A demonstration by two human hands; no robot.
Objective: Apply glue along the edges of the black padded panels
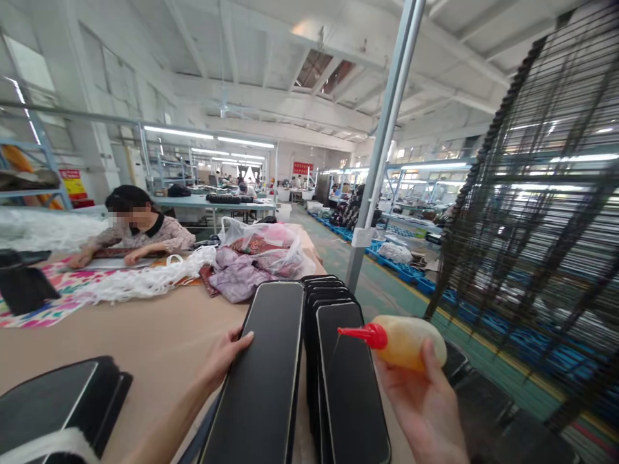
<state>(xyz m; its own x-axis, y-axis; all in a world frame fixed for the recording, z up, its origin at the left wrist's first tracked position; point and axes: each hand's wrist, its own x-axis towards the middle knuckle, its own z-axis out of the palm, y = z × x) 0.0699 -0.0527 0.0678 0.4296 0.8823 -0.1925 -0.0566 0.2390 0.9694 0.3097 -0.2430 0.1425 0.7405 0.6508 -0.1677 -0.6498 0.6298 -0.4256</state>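
Observation:
My left hand (226, 356) grips the left edge of a long black panel (264, 361) with rounded corners and a pale line around its border, the thumb lying on its face. Beside it on the right stands a row of similar black panels (351, 374), leaning one against another. Over that row my right hand (423, 393) is closed around a squeeze bottle (411, 340) of amber liquid, tilted sideways with its red nozzle pointing left. A thin strand hangs from the nozzle tip toward the nearest panel in the row.
More black panels (58, 399) lie stacked at the lower left on the tan table (159, 335). Across it, a person (140, 225) works beside white strips (159, 277) and a plastic bag of fabric (265, 251). A metal post (382, 142) and a wire rack (536, 193) stand to the right.

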